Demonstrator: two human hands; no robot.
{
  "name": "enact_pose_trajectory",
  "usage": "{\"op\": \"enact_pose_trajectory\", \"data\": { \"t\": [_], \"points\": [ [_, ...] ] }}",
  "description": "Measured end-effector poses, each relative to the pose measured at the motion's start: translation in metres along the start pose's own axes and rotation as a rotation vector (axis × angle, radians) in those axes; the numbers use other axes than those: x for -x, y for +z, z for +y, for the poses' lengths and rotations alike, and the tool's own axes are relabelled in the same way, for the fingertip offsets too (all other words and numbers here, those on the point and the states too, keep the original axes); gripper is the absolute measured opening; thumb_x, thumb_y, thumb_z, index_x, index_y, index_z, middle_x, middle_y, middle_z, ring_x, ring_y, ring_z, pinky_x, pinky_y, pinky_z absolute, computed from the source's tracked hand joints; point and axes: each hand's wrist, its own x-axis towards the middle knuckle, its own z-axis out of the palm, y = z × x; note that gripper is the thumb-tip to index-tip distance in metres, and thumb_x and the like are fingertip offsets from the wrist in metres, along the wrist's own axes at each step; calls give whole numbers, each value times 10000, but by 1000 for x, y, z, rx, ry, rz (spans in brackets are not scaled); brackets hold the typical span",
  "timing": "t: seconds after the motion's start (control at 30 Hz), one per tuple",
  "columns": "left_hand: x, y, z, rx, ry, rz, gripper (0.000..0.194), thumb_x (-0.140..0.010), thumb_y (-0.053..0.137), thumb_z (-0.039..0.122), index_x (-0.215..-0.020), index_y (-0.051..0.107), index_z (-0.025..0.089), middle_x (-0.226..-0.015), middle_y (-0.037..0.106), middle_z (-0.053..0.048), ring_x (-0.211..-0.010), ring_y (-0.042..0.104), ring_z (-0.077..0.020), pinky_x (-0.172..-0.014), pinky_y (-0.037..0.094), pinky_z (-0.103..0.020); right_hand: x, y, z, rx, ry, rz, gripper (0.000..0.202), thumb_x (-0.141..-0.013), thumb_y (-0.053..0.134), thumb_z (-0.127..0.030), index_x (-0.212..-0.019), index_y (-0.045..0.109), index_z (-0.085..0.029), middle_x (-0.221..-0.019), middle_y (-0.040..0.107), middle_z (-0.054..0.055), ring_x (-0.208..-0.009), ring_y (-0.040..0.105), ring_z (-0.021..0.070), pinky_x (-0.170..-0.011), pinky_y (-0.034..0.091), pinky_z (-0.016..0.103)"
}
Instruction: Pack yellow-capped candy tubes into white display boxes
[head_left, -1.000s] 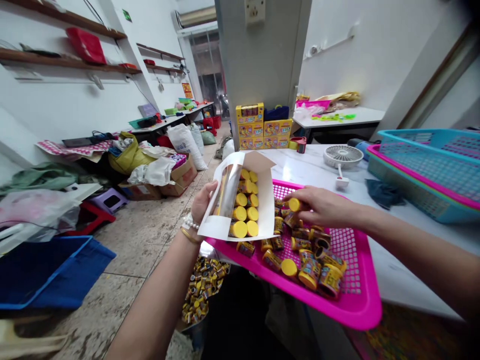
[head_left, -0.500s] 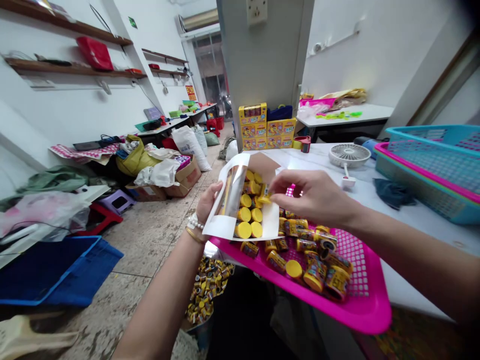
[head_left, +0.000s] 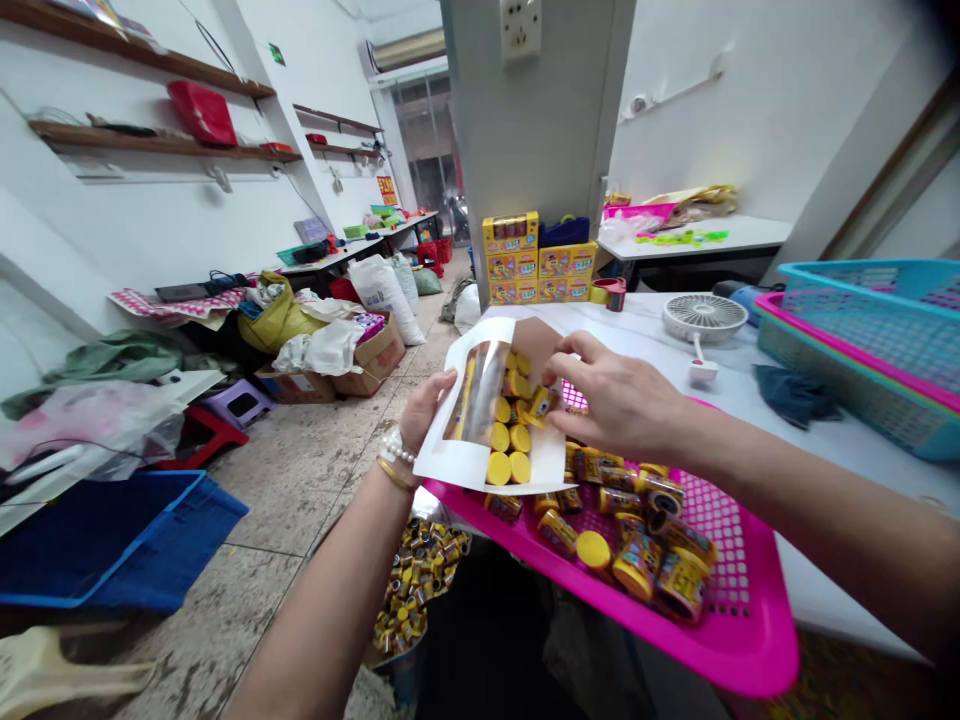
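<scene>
An open white box (head_left: 442, 452) with a clear window is tilted over the left end of a pink basket (head_left: 757, 640). Rows of small jars with yellow lids (head_left: 499, 467) stand inside it. My left hand (head_left: 425, 408) grips the box's left side, its fingers partly hidden behind the card. At the box's right side my right hand (head_left: 600, 390) pinches one yellow jar (head_left: 540, 404) between thumb and fingers, tilted beside the packed jars. Several loose jars (head_left: 637, 565) lie in the pink basket below my right hand.
A container of many jars (head_left: 420, 570) is below the table edge. Yellow packed boxes (head_left: 566, 262), a tape roll (head_left: 615, 293), a small white fan (head_left: 703, 318), a dark cloth (head_left: 795, 393) and stacked baskets (head_left: 862, 350) are on the table. A blue crate (head_left: 172, 540) sits at the left.
The jar in my right hand has tilted more at the box's edge, and the right fingers have shifted around it. The view has moved slightly. My left hand still holds the box.
</scene>
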Motion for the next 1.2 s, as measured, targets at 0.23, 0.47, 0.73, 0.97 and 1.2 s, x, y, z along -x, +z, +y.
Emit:
{"op": "enact_pose_trajectory", "data": {
  "t": [0.23, 0.47, 0.73, 0.97, 1.2],
  "points": [
    [1, 7, 0, 4, 35, 32, 495, -931, 503, 389, -1282, 649, 72, -931, 807, -138, -912, 781, -301, -899, 611, -392, 3, 4, -6, -89, -65, -116, 95, -840, 582, -257, -911, 570, -196, -803, 663, 52, -709, 590, 194, -626, 369, 306],
    [-1, 8, 1, 24, 83, 45, 463, -949, 468, 345, -1249, 651, 43, -939, 802, -153, -855, 784, -267, -837, 617, -338, 2, -8, 6, -214, -166, 88, 601, -826, 573, -210, -1425, 534, -175, -1124, 661, 133, -982, 627, 269, -864, 508, 399],
    [2, 4, 0, 48, 90, -4, 483, -905, 547, 364, -1293, 620, 86, -999, 801, -135, -930, 774, -298, -905, 603, -397, 3, -16, 1, -773, 54, 124, 214, -790, 694, -313, -978, 649, -221, -850, 658, 16, -750, 627, 186, -688, 532, 335],
    [0, -1, 0, 67, 166, -13, 355, -944, 515, 324, -1191, 674, 124, -919, 806, -68, -897, 774, -256, -860, 604, -315, -9, 9, -50, -919, 143, 321, 267, -737, 802, -344, -871, 612, -212, -846, 687, 3, -777, 633, 173, -748, 523, 328],
    [0, -11, -5, 12, 164, -30, 253, -935, 581, 293, -1026, 726, 107, -798, 789, -85, -669, 745, -211, -638, 574, -266, -3, 23, -58, -587, -315, 266, 96, -864, 717, -299, -823, 694, -216, -985, 768, 59, -1116, 637, 270, -1015, 450, 465]
  ]
}}
